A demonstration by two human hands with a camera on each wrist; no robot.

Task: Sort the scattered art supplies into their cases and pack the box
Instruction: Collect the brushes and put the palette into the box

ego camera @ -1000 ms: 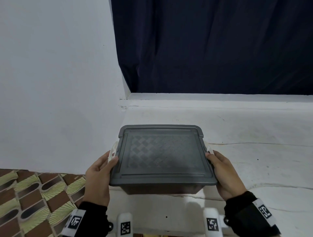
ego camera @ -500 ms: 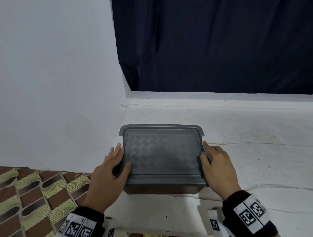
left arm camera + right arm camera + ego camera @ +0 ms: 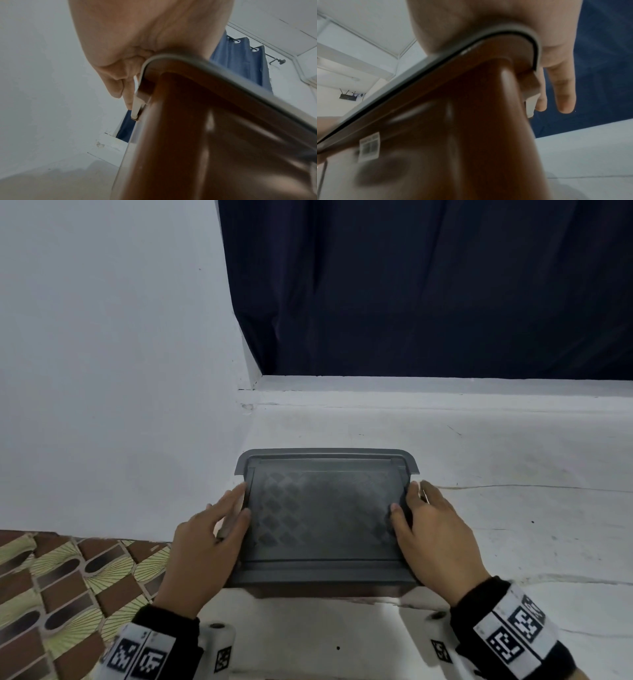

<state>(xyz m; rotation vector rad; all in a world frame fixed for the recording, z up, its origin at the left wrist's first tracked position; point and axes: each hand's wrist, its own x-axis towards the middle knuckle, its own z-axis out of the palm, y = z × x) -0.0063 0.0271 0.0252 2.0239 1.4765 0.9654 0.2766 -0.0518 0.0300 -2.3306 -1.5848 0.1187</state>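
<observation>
A storage box with a grey patterned lid (image 3: pixel 325 508) and a brown see-through body (image 3: pixel 188 148) stands on the white ledge (image 3: pixel 513 508). My left hand (image 3: pixel 209 535) lies over its left edge, thumb on the lid and straight fingers (image 3: pixel 127 100) pressing the white side latch (image 3: pixel 136 106) against the box. On the other edge my right hand (image 3: pixel 431 532) does the same, its fingers (image 3: pixel 565 94) along the right latch (image 3: pixel 530 106). The lid is on, so the contents are hidden. A white label (image 3: pixel 369 146) sticks to the front wall.
A white wall (image 3: pixel 102 371) rises just left of the box. A dark blue curtain (image 3: pixel 411 285) hangs behind the ledge. Patterned brown and green cloth (image 3: pixel 51 594) lies at the lower left. The ledge runs on to the right.
Both hands have shifted from holding the box by its sides, latches sticking out, to lying flat over its edges. The latches now lie folded against the box.
</observation>
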